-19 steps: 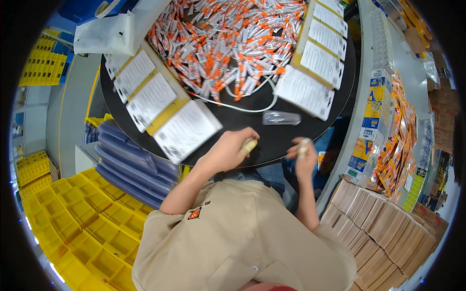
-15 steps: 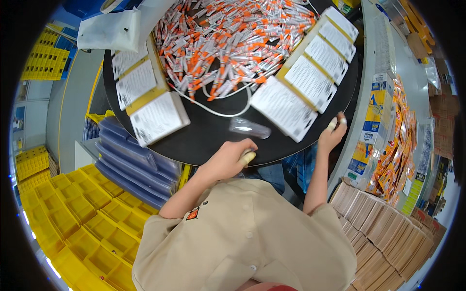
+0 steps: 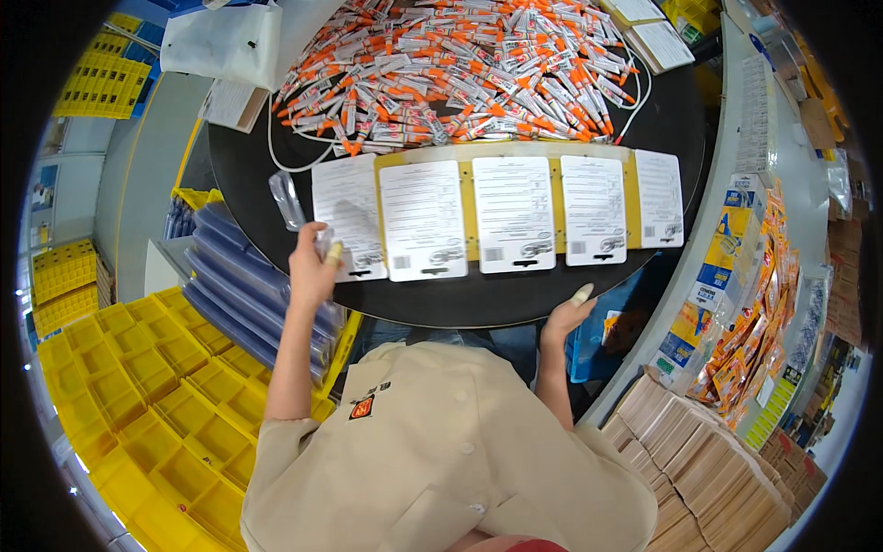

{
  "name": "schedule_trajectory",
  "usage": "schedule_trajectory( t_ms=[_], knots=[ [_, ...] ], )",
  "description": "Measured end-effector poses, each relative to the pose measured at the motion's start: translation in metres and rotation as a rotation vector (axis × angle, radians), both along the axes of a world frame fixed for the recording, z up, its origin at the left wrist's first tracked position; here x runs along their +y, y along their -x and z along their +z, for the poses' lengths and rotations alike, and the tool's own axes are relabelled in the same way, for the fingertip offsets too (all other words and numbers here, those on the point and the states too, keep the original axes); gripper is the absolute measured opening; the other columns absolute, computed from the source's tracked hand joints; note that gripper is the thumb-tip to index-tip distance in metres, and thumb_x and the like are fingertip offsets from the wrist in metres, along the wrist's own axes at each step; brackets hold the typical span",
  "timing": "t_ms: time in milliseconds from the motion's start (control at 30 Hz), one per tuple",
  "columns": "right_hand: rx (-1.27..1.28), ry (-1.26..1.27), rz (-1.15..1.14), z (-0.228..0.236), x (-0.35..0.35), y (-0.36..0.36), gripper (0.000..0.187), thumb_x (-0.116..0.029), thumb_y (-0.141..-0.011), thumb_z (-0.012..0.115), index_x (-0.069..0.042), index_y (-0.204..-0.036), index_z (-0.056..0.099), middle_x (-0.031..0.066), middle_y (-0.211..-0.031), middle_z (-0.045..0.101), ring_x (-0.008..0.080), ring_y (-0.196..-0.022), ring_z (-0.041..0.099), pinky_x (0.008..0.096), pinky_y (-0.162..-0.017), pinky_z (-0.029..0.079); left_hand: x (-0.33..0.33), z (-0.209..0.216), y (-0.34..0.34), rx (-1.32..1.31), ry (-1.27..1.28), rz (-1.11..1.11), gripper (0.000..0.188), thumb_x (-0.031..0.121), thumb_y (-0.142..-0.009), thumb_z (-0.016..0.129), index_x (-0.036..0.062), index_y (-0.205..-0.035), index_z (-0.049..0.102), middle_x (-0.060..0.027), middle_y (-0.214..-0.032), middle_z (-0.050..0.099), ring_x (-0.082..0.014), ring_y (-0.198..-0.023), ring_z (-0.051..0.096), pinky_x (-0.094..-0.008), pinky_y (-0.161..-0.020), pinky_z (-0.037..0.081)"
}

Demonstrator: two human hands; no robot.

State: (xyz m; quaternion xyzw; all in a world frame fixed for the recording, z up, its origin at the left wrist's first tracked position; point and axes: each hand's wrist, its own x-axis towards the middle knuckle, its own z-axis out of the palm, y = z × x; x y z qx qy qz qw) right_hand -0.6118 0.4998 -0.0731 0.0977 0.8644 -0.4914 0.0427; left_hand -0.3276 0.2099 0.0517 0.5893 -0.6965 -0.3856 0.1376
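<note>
My left hand [image 3: 315, 267] is at the left end of a row of white printed cards [image 3: 419, 221], its fingers closed on a small clear plastic piece [image 3: 323, 242]. Another clear plastic shell [image 3: 286, 201] lies on the round black table [image 3: 405, 299] just beyond those fingertips. The cards rest side by side along a yellow tray [image 3: 467, 207], print facing up. My right hand [image 3: 565, 318], with a pale finger cover, is by the table's near edge; nothing shows in it and its fingers look partly extended.
A heap of small white tubes with orange caps [image 3: 460, 83] covers the table's far side, with a white cord [image 3: 276, 138] beside it. Yellow trays [image 3: 156, 396] stand at left, next to stacked clear-blue plastic sheets [image 3: 248, 276]. Cardboard stacks [image 3: 690, 451] are at right.
The table has turned, bringing a row of cards in front of me. My left hand has moved left to the row's end; my right hand has come down and left.
</note>
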Motion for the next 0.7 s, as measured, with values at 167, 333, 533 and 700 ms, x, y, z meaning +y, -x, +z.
schedule_trajectory(
  t_ms=[167,333,533,700],
  knots=[
    [0.064,0.018,0.159,0.009,-0.006,-0.064,0.06,-0.031,-0.101,0.041,0.017,-0.133,0.028,0.0353,-0.134,0.04,0.0437,-0.121,0.043,0.0401,-0.104,0.032,-0.045,-0.005,-0.014,-0.14,0.177,-0.005,0.049,0.008,-0.077,0.07,0.0067,-0.122,0.051,-0.0091,-0.073,0.063,-0.0143,-0.059,0.059,-0.0306,-0.057,0.048],
    [0.408,-0.394,0.447,0.069,-0.016,-0.033,0.077,-0.023,-0.089,0.062,0.002,-0.146,0.018,0.0326,-0.148,0.018,0.0474,-0.136,0.019,0.0555,-0.111,0.012,-0.054,0.03,-0.02,-0.172,0.014,-0.21,0.078,0.008,-0.065,0.077,0.0094,-0.136,0.043,-0.0152,-0.104,0.063,-0.0182,-0.068,0.061,-0.0318,-0.067,0.051],
    [0.604,-0.443,1.05,0.141,-0.05,0.018,0.043,-0.007,-0.088,0.055,-0.008,-0.131,0.054,0.0139,-0.135,0.051,0.0348,-0.131,0.041,0.0517,-0.112,0.021,-0.05,0.042,-0.043,-0.553,0.16,-0.625,0.096,0.002,-0.061,0.076,0.0166,-0.144,0.031,-0.0183,-0.145,0.035,-0.0364,-0.091,0.063,-0.041,-0.076,0.052],
    [0.735,-0.309,1.401,0.134,-0.083,-0.017,0.047,0.003,-0.077,0.061,-0.01,-0.122,0.063,0.013,-0.134,0.052,0.0324,-0.13,0.042,0.0435,-0.109,0.031,-0.058,0.022,-0.057,-0.318,0.183,-0.527,0.077,0.001,-0.068,0.073,0.0089,-0.138,0.04,-0.0191,-0.138,0.044,-0.0381,-0.103,0.058,-0.0382,-0.08,0.052]
  ],
)
